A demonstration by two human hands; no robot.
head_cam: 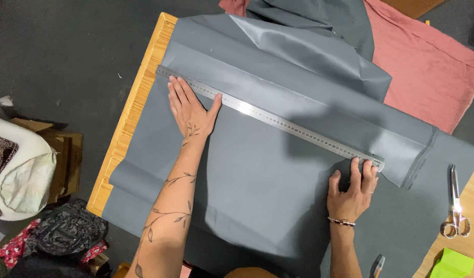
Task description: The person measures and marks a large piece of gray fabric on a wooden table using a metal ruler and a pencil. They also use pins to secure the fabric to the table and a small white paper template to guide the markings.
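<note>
A long steel ruler point(278, 122) lies slantwise across grey fabric point(257, 180) spread over a wooden table point(139, 98). My left hand point(188, 108) lies flat on the fabric with fingers apart, thumb against the ruler near its left end. My right hand point(353, 188) rests at the ruler's right end, fingertips touching its edge. Neither hand grips anything. The fabric is folded over along the far side of the ruler.
Pink cloth point(427, 72) lies at the back right. Scissors point(455, 206) and a green notepad point(453, 263) rest on the table's right part, a small tool point(377, 266) near the front. Bags and patterned cloth point(46, 226) sit on the floor at left.
</note>
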